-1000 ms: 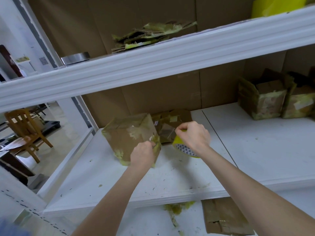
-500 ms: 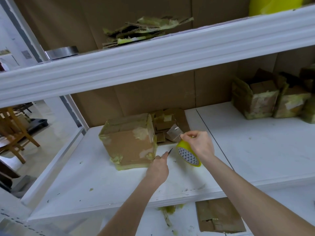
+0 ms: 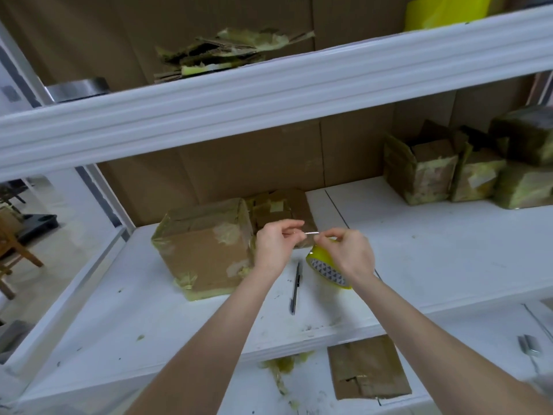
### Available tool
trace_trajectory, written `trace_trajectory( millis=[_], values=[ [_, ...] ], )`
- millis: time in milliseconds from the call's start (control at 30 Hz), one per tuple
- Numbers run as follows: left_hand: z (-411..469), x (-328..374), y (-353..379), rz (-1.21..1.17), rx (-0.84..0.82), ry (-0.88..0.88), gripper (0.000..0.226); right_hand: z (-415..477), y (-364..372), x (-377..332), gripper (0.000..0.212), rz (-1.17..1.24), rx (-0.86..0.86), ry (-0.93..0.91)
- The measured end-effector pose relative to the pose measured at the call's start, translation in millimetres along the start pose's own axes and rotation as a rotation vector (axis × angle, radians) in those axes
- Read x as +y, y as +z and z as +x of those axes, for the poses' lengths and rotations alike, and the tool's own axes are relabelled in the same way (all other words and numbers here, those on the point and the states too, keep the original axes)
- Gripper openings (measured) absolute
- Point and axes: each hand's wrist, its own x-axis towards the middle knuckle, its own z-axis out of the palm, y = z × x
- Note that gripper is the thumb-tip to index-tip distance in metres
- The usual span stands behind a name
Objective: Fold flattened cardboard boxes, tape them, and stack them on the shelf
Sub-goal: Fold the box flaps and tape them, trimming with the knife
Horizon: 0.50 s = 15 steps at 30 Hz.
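Note:
A folded, taped cardboard box [image 3: 206, 250] stands on the white shelf [image 3: 434, 259], left of centre. My right hand [image 3: 348, 253] holds a yellow tape roll [image 3: 326, 269] just above the shelf. My left hand [image 3: 276, 245] pinches the free end of the tape strip [image 3: 311, 233], stretched thin between the two hands beside the box's right face. Behind the hands lie flattened cardboard pieces [image 3: 281, 208].
A black pen [image 3: 295, 287] lies on the shelf below the hands. Several taped boxes [image 3: 425, 172] stand at the back right. Flattened cardboard [image 3: 227, 52] sits on the upper shelf, another flat piece [image 3: 366, 368] on the lower shelf. A wooden chair [image 3: 12, 250] stands far left.
The left hand let go of the pen, which now lies on the shelf, and rose to pinch the tape end. The box now sits flat on the shelf.

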Motion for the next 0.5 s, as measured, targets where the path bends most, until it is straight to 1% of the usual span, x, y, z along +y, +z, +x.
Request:
trace_trajectory(
  millis=[133,200,267,367,433,500],
  values=[
    [4.3,2.1,4.3,-0.027,-0.012,-0.033,0.021,-2.2,-7.8,3.5,0.015,0.033,-0.019,-0.034],
    [4.4,1.9,7.8,0.014,-0.027,-0.02,0.014,-2.8,-9.3,5.7,0.014,0.032,-0.026,-0.043],
    [5.1,0.9,12.4,0.142,-0.025,0.022,0.01,-2.2,-10.4,6.4,0.014,0.028,-0.033,-0.059],
    [4.4,1.1,16.4,0.451,-0.046,0.073,0.014,-1.1,-10.0,5.4,0.014,0.012,-0.063,-0.093],
    [5.7,0.0,15.2,0.531,-0.038,0.075,0.016,0.9,-8.1,5.8,0.01,0.019,-0.073,-0.121],
    [6.3,-2.3,13.5,0.617,-0.003,0.111,0.025,2.5,-5.0,7.6,0.004,0.044,-0.078,-0.148]
  ],
)
